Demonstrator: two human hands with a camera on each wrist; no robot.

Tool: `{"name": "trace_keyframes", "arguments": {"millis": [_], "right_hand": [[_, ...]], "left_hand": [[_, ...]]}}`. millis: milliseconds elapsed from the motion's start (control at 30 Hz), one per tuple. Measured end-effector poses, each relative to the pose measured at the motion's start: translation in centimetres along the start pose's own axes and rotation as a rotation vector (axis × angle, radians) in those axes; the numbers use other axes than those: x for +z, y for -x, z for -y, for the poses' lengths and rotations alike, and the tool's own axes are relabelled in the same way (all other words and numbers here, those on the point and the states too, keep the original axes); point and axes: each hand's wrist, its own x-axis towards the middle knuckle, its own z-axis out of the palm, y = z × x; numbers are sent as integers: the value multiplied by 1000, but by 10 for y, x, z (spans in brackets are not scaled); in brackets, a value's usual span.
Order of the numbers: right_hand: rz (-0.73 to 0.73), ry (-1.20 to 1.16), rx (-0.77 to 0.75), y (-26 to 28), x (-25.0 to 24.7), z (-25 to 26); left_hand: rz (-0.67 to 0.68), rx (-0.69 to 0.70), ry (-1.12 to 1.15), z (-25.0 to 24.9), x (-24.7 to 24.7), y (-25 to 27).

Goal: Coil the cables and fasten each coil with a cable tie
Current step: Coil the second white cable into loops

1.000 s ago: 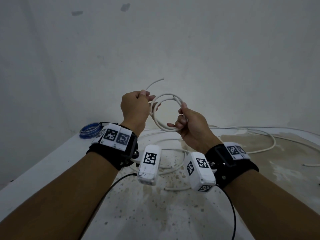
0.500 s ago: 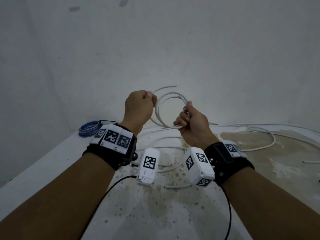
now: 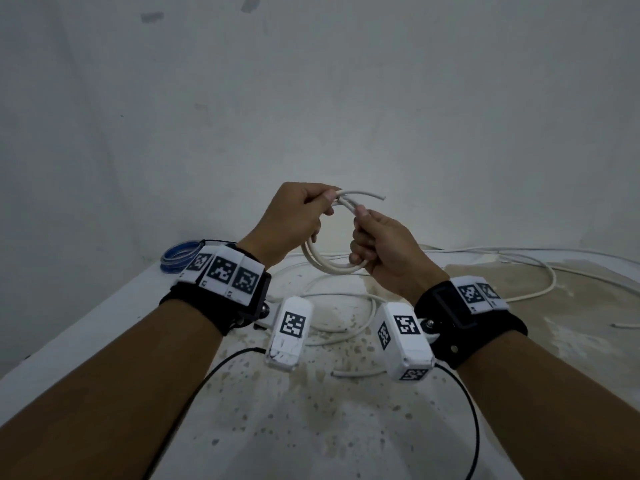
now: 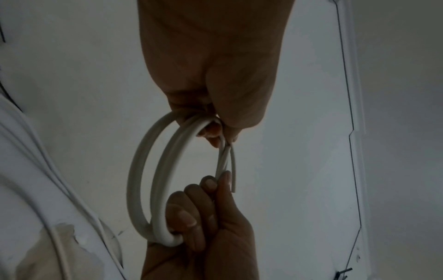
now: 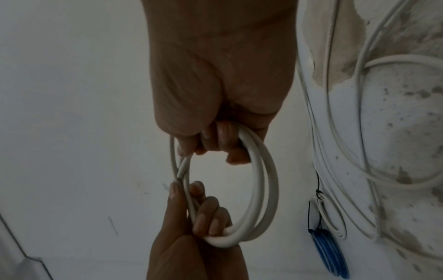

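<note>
Left hand (image 3: 294, 216) is closed on the top of a small white cable coil (image 3: 329, 265), cable pinched between thumb and fingers. Right hand (image 3: 384, 247) is curled round the coil's other side. Coil is held in the air above the table (image 3: 86, 327). Loose white cable (image 3: 540, 292) is spread on the stained tabletop. A blue coil (image 3: 178, 258) is seen at the far left corner.

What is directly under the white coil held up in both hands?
Under the white coil, loose white cables lie on the stained table. Wrists and cameras cover part of them.
</note>
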Motion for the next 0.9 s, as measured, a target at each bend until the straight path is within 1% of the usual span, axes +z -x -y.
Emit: {"name": "trace_keyframes", "arguments": {"millis": [167, 233, 367, 433, 500, 600, 667, 700, 800, 867, 900], "right_hand": [[-42, 80, 7, -2, -1, 0], [-47, 58, 31, -2, -1, 2], [-36, -128, 214, -2, -2, 14], [-49, -151, 259, -4, -2, 17], [-65, -171, 265, -5, -1, 16], [-107, -188, 227, -6, 3, 13], [-137, -189, 192, -6, 7, 13], [-143, -214, 180, -6, 8, 14], [-170, -353, 167, -8, 8, 18], [-190, -355, 166, -10, 9, 18], [-194, -333, 167, -10, 10, 17]], "left_hand": [[33, -35, 2, 1, 2, 3], [32, -36, 23, 3, 3, 3], [5, 31, -99, 10, 3, 0], [-3, 53, -151, 12, 4, 0], [-10, 59, -177, 11, 3, -1], [-15, 54, -176, 8, 2, -2], [-26, 24, -93, 7, 2, -3], [-43, -13, -8, 7, 3, -2], [-86, -166, 345, 9, 7, 4], [-95, -186, 461, 13, 14, 8], [-124, -182, 487, 14, 17, 9]]}}
